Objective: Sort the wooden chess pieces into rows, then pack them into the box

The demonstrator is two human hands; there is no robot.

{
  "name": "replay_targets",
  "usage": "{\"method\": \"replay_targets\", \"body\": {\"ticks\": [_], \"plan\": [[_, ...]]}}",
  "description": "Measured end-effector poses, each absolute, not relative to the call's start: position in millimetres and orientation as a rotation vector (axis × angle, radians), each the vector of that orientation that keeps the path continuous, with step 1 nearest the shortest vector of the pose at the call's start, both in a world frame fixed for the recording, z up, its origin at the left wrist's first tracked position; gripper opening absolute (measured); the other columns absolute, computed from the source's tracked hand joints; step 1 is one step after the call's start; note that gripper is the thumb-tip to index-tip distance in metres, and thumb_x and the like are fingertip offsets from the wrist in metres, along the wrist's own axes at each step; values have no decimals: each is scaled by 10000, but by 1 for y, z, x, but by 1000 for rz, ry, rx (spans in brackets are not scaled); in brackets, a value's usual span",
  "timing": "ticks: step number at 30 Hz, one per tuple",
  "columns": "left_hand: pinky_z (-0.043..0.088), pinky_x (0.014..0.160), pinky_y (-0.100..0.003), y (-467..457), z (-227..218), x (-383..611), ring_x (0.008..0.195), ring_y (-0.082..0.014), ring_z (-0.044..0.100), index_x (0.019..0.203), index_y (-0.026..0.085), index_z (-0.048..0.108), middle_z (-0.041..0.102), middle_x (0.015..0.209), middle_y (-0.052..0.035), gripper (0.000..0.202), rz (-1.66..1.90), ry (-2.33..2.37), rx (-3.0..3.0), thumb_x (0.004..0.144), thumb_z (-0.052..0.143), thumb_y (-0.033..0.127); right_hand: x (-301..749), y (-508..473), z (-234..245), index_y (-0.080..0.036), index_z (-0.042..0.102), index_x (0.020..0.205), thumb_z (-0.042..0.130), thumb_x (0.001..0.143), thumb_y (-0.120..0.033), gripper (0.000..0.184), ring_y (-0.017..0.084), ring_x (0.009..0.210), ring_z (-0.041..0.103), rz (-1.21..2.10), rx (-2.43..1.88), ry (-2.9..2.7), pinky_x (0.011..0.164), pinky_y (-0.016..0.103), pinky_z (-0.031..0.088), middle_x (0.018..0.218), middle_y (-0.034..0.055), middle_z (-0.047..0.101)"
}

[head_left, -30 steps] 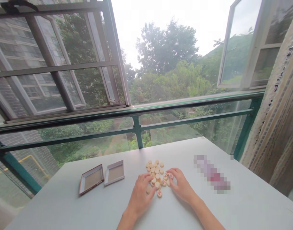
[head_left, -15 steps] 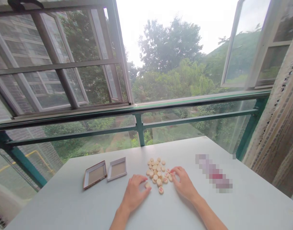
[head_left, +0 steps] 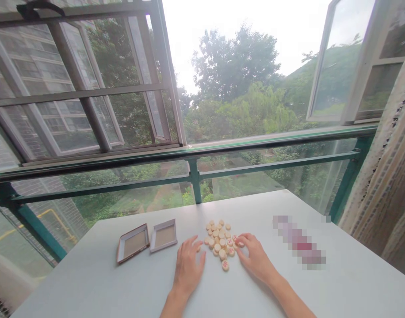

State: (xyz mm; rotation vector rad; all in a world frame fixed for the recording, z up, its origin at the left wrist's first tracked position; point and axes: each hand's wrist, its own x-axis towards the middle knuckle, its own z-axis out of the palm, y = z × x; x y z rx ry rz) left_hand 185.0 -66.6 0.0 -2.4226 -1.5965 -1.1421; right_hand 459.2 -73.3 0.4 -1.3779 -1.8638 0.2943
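A heap of round, pale wooden Chinese chess pieces point(head_left: 217, 238) lies on the white table, several showing red characters. My left hand point(head_left: 189, 267) is at the heap's left side, thumb and fingers apart. One pale piece point(head_left: 198, 249) shows beside its fingertips, partly hidden by them. At the heap's right edge my right hand point(head_left: 255, 258) is curved with thumb and index apart, its fingertips at a red-marked piece point(head_left: 241, 244) they partly cover. A single red-marked piece point(head_left: 225, 265) lies face up at the near end, between both hands.
Two shallow, open box halves, a brown-edged one point(head_left: 118, 254) and a grey one point(head_left: 152, 247), lie left of the heap. A pixelated, unreadable item point(head_left: 298, 243) is to the right. Beyond the table point(head_left: 123, 291) stand a green railing point(head_left: 196, 181) and open windows; a curtain point(head_left: 381, 176) hangs at right.
My left hand has turned more upright, its thumb moving away from the piece, which now sits by the fingertips. My right hand stays at the heap's right edge. The view has shifted slightly.
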Motion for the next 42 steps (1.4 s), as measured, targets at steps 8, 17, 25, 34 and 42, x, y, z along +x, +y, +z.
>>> {"method": "replay_targets", "body": {"ticks": [8,17,25,34,42], "plan": [[439,1074,-511,-103,25,239,1269,-275,506,1224,277,607,582,1358,-60,408,-1012,-1117,-2848,849,592,118,461,-72,-4,-233,661,967,524,800,-149,232,259,1043,590,288,-1321,-1877,934,407,447,1084,75,631],[475,1028,-474,-98,19,236,1196,-252,558,952,254,662,655,1204,-41,182,-1143,-1222,-2806,883,586,104,461,-74,1,-253,675,948,560,828,-184,179,246,1019,613,267,-1301,-1909,909,388,461,1061,52,671],[506,960,-454,-95,18,225,1100,-242,591,966,259,674,661,1144,-48,191,-1145,-1224,-2820,902,577,108,454,-81,8,-264,666,939,549,872,-162,169,229,952,611,347,-1258,-1948,892,390,475,994,30,685],[498,969,-479,-90,20,214,1103,-253,583,989,281,693,645,1150,-51,222,-1133,-1305,-2775,873,610,111,441,-88,7,-271,629,1154,593,888,-251,269,288,1181,546,223,-1233,-1961,985,470,456,1206,93,619],[492,984,-491,-88,17,212,1124,-261,582,999,290,696,641,1176,-55,243,-1120,-1321,-2773,865,608,108,439,-90,4,-289,566,1288,618,869,-241,425,305,1306,458,135,-1224,-2093,1068,504,405,1365,94,543]]}}
